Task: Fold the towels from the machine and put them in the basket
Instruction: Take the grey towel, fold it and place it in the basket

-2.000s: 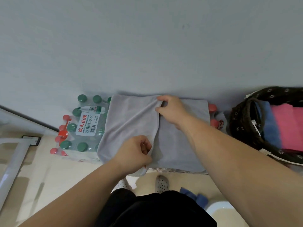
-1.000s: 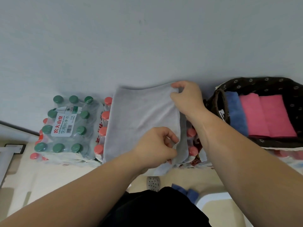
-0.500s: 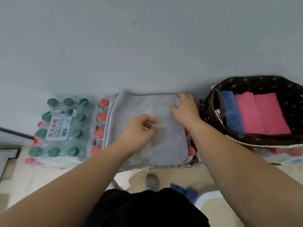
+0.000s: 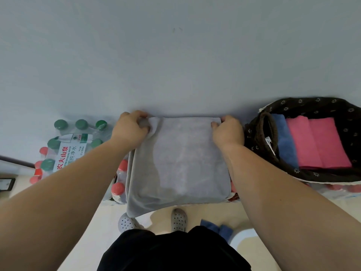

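1. I have the grey towel (image 4: pixel 181 163) lying flat on the bottle packs (image 4: pixel 72 145) against the wall (image 4: pixel 175 55), just left of the basket (image 4: pixel 254 133). Its near edge hangs over the front
2. My left hand (image 4: pixel 130 130) has its fingers curled round the far left corner, where the cloth is bunched. My right hand (image 4: pixel 227 132) pinches the far right corner
3. To fold well here, I judge I should first pull that left bunch flat. Then I would lift both far corners together and bring them straight toward me onto the near edge, keeping the sides matched
4. The basket already holds a folded blue towel (image 4: pixel 283 141) and pink towels (image 4: pixel 320 143), so this one should end up narrow enough to sit beside them
5. Half a second ago my left hand lay near the middle of the towel. It has since gone out to the far left corner, while the right has stayed at its corner
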`<state>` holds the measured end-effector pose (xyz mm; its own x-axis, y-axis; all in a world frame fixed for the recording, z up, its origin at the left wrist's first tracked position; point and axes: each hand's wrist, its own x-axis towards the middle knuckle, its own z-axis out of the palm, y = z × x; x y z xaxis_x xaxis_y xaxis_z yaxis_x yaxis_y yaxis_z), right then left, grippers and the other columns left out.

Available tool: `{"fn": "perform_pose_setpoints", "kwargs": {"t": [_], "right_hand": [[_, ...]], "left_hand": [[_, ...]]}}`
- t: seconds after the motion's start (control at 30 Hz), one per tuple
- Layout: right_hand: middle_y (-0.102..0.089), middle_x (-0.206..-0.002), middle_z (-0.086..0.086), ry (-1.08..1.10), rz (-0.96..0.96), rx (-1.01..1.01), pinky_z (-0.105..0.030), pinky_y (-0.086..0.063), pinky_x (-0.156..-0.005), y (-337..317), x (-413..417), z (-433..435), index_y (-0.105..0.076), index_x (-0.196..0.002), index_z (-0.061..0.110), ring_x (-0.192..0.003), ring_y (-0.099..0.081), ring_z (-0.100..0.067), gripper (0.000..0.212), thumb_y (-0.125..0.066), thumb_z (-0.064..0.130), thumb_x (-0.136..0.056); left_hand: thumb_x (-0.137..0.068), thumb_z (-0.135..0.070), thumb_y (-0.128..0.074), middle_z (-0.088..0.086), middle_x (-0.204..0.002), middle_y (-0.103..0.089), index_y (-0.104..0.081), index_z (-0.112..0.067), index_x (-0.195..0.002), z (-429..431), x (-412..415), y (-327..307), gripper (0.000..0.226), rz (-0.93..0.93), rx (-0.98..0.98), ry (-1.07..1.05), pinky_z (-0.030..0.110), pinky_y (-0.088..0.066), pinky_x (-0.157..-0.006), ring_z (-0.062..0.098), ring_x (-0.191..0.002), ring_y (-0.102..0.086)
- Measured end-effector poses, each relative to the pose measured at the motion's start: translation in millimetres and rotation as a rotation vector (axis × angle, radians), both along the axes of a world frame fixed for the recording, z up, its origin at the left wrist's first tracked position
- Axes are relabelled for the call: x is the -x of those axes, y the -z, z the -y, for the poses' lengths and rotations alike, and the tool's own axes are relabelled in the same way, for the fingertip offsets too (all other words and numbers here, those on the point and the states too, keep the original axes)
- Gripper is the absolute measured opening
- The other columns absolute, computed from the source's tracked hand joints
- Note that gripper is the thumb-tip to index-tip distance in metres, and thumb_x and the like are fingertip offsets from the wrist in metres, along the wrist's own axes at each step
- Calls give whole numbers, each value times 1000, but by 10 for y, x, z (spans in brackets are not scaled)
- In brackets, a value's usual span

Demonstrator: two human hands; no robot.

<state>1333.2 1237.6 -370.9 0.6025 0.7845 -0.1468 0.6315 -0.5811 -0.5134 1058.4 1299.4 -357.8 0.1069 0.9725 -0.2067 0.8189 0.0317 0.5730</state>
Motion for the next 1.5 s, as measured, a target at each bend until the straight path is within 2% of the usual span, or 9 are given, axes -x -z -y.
{"fn": "perform_pose_setpoints", "kwargs": {"t": [0.13, 0.47, 0.67, 0.77, 0.93, 1.1, 1.23, 1.4, 1.5], "right_hand": [[-64, -113, -22, -51, 24, 47, -39, -53, -86, 44, -38, -18, -67, -104, 5, -102, -62, -38, 32, -61, 34, -91], [-63, -106, -11, 14, -88, -108, -40, -53, -86, 7, 57, 109, -67, -90, 20, -96, -62, -32, 9, -67, 28, -88], [-62, -75, 9, 33, -297, -401, -26, -49, -73, -161, 195, 392, -62, -90, 23, -70, -58, -9, 15, -70, 11, -86], [-60, -75, 5, -40, -420, -484, -18, -44, -67, -355, 182, 501, -58, -100, 29, -62, -52, -4, 29, -68, 5, -86], [-71, -79, 11, -148, -584, -522, -18, -49, -69, -744, 224, 775, -67, -85, 26, -71, -65, 0, 29, -68, -3, -88], [-71, -65, 16, -118, -693, -548, -10, -47, -55, -1107, 397, 1133, -70, -84, 15, -60, -64, 5, 18, -69, -2, -88], [-69, -65, 11, -106, -800, -545, -10, -42, -45, -1320, 657, 1381, -67, -95, 1, -46, -57, 2, 9, -64, -5, -90], [-69, -73, 9, -178, -890, -547, -17, -41, -43, -1534, 1005, 1663, -64, -92, 10, -57, -55, -3, 9, -65, 1, -89], [-69, -73, 4, -221, -997, -582, -19, -46, -49, -1696, 1198, 1814, -71, -81, 19, -62, -59, -7, 14, -78, 22, -70]], "left_hand": [[-90, -27, -61, 13, -125, -49, -57, -22, -134, -9, 8, 18, 44, -133, -2, 81, 40, -48, -92, 38, -104, -59], [-89, -21, -58, 9, -111, -52, -67, -16, -106, 11, 256, -82, 20, -149, -67, 79, 40, -49, -80, 32, -91, -57], [-88, -13, -61, -1, -84, -64, -67, -18, -90, 151, 405, -263, 8, -34, -107, 68, 28, -44, -61, 23, -75, -61], [-87, -12, -62, -3, -74, -66, -66, -21, -83, 295, 466, -417, 11, 47, -95, 60, 26, -45, -58, 14, -65, -59], [-73, 0, -64, -9, -50, -49, -56, -10, -64, 567, 656, -608, 16, 293, -73, -23, 24, -34, -53, 8, -47, -39], [-67, -2, -56, -2, -52, -35, -44, 3, -61, 855, 932, -877, 14, 444, -97, 89, 20, -25, -45, 8, -48, -29], [-68, -9, -58, 3, -59, -31, -36, -8, -58, 995, 1244, -1022, 24, 511, -53, 142, 30, -20, -57, 17, -59, -27], [-76, -4, -66, 7, -59, -32, -37, -5, -61, 1238, 1658, -1303, 33, 536, -80, 236, 28, -21, -54, 15, -57, -27], [-74, -13, -71, 8, -60, -36, -40, -1, -63, 1337, 1962, -1482, 35, 697, -82, 224, 21, -25, -47, 14, -54, -30]]}}
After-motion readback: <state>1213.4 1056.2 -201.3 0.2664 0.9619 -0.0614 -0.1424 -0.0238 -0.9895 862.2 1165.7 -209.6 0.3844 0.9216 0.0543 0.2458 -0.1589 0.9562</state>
